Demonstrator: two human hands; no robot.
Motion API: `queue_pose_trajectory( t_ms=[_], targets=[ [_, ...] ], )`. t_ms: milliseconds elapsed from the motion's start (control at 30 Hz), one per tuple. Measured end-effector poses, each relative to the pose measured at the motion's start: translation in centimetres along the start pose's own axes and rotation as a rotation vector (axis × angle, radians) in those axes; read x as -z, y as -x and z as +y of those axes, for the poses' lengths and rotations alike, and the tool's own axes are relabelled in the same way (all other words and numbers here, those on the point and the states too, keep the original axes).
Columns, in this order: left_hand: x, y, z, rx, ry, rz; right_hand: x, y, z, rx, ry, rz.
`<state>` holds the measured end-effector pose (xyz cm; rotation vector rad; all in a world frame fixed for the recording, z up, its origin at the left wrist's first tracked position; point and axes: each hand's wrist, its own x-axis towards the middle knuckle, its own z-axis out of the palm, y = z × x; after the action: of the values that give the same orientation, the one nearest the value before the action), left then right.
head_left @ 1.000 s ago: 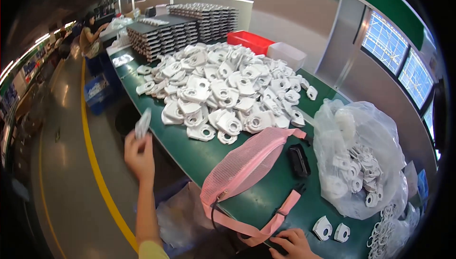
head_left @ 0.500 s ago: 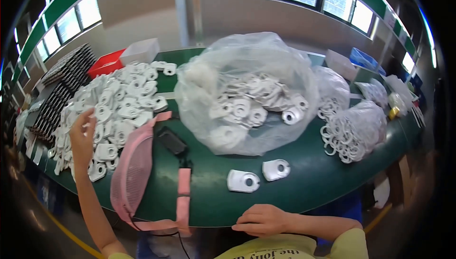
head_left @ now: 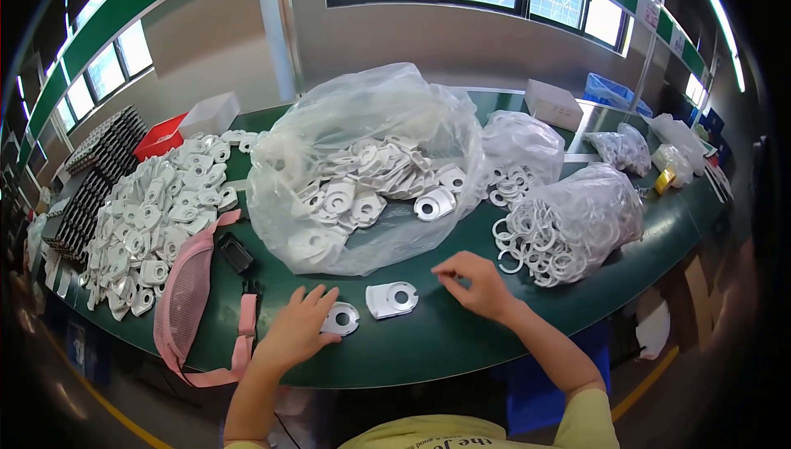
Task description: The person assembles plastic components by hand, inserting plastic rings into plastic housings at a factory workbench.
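Observation:
My left hand [head_left: 295,327] is spread over a white plastic plate with a round hole [head_left: 346,318] on the table. Its fingers are stretched apart, with the thumb by the plate's near edge; the palm covers the plate's left end. A second such plate [head_left: 392,301] lies flat just to the right, between my hands. My right hand [head_left: 476,284] hovers past that plate, near a bag of white rings [head_left: 550,239]. Its fingers are bent, the thumb stands apart from them, and nothing shows between them.
A large clear bag [head_left: 375,247] of white plates fills the middle. At left are a plate heap [head_left: 156,210], pink mesh pouch [head_left: 185,292], black box-like device [head_left: 236,253], red bin [head_left: 161,137] and stacked dark trays [head_left: 86,194]. More bags and a white box [head_left: 554,105] stand right.
My left hand has come from the plate heap to the near plate. The right hand has risen from the table's front edge toward the rings. The view has shifted right.

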<state>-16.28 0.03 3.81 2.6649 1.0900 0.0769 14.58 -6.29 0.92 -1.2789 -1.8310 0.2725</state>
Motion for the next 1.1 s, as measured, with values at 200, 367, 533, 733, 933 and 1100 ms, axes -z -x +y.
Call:
queue_pose_trajectory(
  t_ms=[200, 367, 533, 733, 933, 1100],
  targets=[
    [-0.4, -2.0, 3.5, 0.022, -0.023, 0.165, 1.6, -3.8, 5.8, -0.139, 0.132, 0.152],
    [-2.0, -5.9, 5.4, -0.193, 0.028, 0.209, 2.8, -4.7, 6.3, -0.100, 0.299, 0.264],
    [-2.2, -8.5, 5.9, -0.146, 0.011, 0.048, 7.2, -2.5, 7.7, -0.343, 0.349, 0.345],
    [-4.6, -10.6, 5.4, -0.233, 0.407, 0.021, 6.5, -2.9, 9.0, -0.290, 0.542, 0.414],
    [-7.2, -11.0, 6.7, 0.168, 1.751, -0.117, 4.2, -4.5, 12.9, -0.298, 1.092, 0.130],
    [-6.5, -11.0, 6.7, 0.165, 2.148, -0.441, 4.5, -4.3, 11.3, -0.436, 1.122, 0.033]
  ],
)
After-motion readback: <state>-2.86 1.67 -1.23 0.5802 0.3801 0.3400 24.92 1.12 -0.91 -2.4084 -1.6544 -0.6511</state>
